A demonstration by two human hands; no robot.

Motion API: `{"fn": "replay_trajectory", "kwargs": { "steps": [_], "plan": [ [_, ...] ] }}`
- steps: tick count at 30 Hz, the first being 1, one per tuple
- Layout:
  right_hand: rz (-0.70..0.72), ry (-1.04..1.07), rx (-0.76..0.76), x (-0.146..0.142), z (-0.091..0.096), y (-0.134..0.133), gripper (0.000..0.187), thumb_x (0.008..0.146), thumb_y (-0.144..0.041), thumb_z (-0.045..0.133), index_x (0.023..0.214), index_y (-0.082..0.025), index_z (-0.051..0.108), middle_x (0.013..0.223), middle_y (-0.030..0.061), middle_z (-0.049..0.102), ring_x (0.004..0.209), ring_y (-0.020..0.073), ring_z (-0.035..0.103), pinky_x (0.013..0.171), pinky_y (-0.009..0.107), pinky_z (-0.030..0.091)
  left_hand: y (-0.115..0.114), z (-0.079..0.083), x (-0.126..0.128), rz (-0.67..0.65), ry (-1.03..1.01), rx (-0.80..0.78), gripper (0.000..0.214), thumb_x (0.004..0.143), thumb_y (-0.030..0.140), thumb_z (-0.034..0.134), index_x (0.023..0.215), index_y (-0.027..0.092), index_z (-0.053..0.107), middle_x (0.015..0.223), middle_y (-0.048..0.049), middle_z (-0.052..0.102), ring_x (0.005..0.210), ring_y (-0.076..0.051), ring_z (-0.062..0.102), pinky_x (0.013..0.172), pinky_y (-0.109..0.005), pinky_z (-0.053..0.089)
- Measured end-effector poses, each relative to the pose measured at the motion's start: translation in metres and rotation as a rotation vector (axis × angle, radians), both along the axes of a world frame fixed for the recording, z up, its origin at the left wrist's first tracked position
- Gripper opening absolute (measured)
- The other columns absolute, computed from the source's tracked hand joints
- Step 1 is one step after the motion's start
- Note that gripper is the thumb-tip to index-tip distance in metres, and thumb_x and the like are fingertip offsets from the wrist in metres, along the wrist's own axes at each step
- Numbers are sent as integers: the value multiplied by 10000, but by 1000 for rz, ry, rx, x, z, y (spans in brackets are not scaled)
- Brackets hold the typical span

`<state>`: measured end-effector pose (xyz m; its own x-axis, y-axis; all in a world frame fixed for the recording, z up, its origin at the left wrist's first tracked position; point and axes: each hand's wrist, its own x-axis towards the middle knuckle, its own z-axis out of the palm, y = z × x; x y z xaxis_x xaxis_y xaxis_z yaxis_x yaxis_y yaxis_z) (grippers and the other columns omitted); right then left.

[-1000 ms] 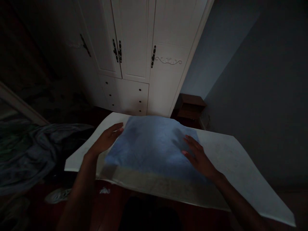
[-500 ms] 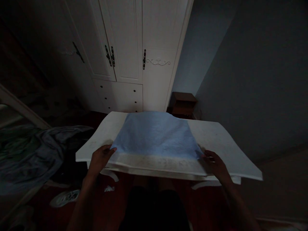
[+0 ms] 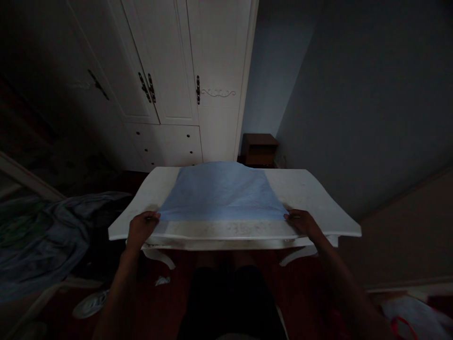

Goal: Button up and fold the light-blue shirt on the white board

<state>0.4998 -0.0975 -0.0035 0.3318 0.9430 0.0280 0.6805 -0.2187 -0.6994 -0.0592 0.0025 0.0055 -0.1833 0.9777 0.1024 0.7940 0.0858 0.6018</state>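
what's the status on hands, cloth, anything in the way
Left hand pinching blue cloth at near left corner; right hand at near right corner. Cloth spread across white table. Crumpled fabric off table's left end.

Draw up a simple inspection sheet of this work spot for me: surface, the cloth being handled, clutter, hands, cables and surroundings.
Surface: white table, with darker smudges near its front edge.
Job's things: blue cloth, spread across the middle of the table, lightly creased.
Clutter: shoe and small crumpled scrap on the floor; heap of fabric off to the left.
Hands: left hand and right hand each pinch a near corner of the cloth.
Cables: nothing seen for certain; the picture is dark.
Surroundings: white wardrobe and small brown cabinet beyond the table; grey wall to the right.
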Motion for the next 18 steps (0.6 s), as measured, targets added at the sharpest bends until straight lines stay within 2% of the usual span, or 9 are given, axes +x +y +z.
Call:
{"fn": "replay_trajectory", "kwargs": {
  "steps": [2,4,6,9,11,13,15,18],
  "plan": [
    [54,63,-114,6,0,3,347,695,-494,577,641,-159,652,486,4,583,427,130,520,452,248,398,0,1,1,-3,24,-48,215,658,402,558,731,228,661,801,-43,750,822,-258,705,762,-313,533],
    [70,62,-166,13,1,7,263,703,-405,569,655,-162,657,507,7,599,449,133,539,469,245,412,0,4,2,-5,57,-71,205,675,379,551,754,221,655,837,-50,747,850,-259,702,781,-319,533],
    [34,-16,-98,17,1,12,185,693,-312,568,730,-170,681,635,32,673,543,150,602,550,260,471,-1,9,6,28,106,-9,272,717,372,531,881,194,655,926,-78,735,866,-260,696,782,-338,538],
    [-47,-139,149,10,6,23,292,740,-277,536,967,-164,681,962,104,712,707,182,661,708,329,535,0,21,24,25,169,198,446,817,414,483,1140,123,581,1119,-153,670,926,-267,679,823,-384,537],
    [-21,-195,312,-12,12,34,378,824,-335,495,1119,-145,637,1136,151,663,860,222,670,809,391,538,5,30,49,-105,214,319,495,875,474,452,1194,110,555,1186,-175,639,1060,-285,637,921,-416,506],
    [102,-257,409,-48,19,50,454,893,-430,457,1212,-139,597,1231,164,623,1100,269,606,950,445,485,14,36,86,-309,283,389,483,929,469,397,1230,120,539,1252,-174,617,1181,-286,577,1007,-439,459],
    [250,-337,426,-92,23,70,531,927,-486,423,1299,-129,549,1349,173,555,1274,282,492,1072,460,387,25,37,129,-486,403,419,476,964,433,344,1269,116,527,1363,-183,550,1312,-288,472,1077,-459,393],
    [404,-473,348,-146,20,103,603,962,-524,348,1433,-156,427,1534,143,352,1422,271,304,1136,457,293,44,27,184,-699,553,379,501,979,413,322,1336,109,498,1465,-175,452,1399,-283,359,1155,-458,275]
  ]
}}
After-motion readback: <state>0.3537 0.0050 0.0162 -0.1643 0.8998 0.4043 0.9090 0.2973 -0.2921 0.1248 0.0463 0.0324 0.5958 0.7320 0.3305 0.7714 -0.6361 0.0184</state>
